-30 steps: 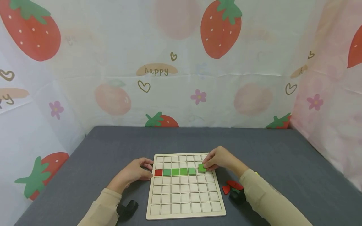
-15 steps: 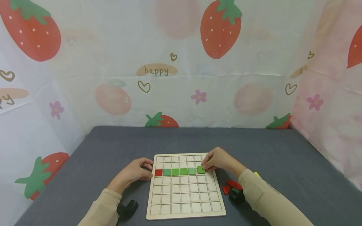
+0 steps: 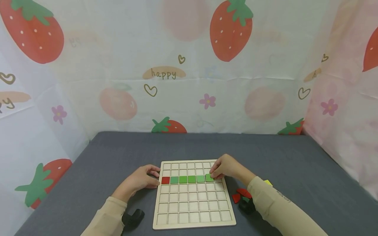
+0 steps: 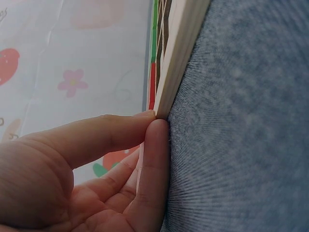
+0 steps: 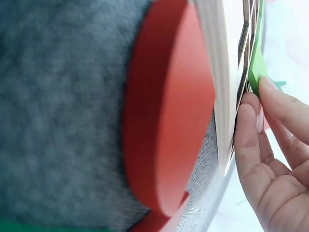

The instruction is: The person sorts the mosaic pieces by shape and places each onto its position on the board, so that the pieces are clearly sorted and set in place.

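A wooden grid board [image 3: 193, 209] lies on the dark cloth, with one row partly filled by a red square tile [image 3: 165, 180] and several green square tiles [image 3: 183, 179]. At the right of that row, my right hand [image 3: 227, 166] pinches another green square tile [image 3: 209, 178] between thumb and fingers. In the right wrist view this tile [image 5: 257, 70] is tilted, with one edge raised above the grid. My left hand [image 3: 140, 179] touches the board's left edge, beside the red tile, thumb and fingertips set apart along it. The left wrist view shows its thumb and a finger [image 4: 155, 159] against the edge.
Red curved pieces [image 3: 243, 192] lie just right of the board, partly hidden by a black wrist mount [image 3: 246, 206]. A yellow piece [image 3: 268, 183] shows behind the right sleeve. Strawberry-print curtains [image 3: 189, 108] enclose the table's back and sides.
My right hand has moved slightly left and nearer with the green tile, lining it up closer to the tile row. The left hand has stayed in place.
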A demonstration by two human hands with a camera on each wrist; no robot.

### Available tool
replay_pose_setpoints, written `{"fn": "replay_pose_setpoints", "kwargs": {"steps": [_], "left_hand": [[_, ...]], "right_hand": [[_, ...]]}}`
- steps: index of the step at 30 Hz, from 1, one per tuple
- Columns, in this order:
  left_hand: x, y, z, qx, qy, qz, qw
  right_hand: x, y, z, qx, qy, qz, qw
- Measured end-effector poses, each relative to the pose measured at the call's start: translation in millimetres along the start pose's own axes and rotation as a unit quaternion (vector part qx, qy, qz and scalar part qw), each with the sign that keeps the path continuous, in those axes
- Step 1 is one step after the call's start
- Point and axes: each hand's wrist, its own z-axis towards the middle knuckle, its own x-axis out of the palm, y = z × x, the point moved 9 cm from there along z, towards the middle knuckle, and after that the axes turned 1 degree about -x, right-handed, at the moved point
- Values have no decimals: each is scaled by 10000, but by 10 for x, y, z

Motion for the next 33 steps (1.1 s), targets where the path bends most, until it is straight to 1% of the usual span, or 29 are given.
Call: {"fn": "replay_pose_setpoints", "kwargs": {"steps": [5,12,18,24,33], "left_hand": [[1,18,18,-22,-16,25,10000],[3,23,9,16,23,16,10000],[-1,7,4,38,-15,74,10000],[7,-2,7,21,-2,90,10000],[7,-6,1,42,6,71,10000]], "right_hand": [[9,15,-6,9,-37,-93,9999],[-8,29,-30,43,-25,-5,10000],[-126,-23,-104,13,-97,145,9998],[-283,-87,-241,46,-239,225,9995],[-495,-173,-442,-79,-270,159,9995]]}}
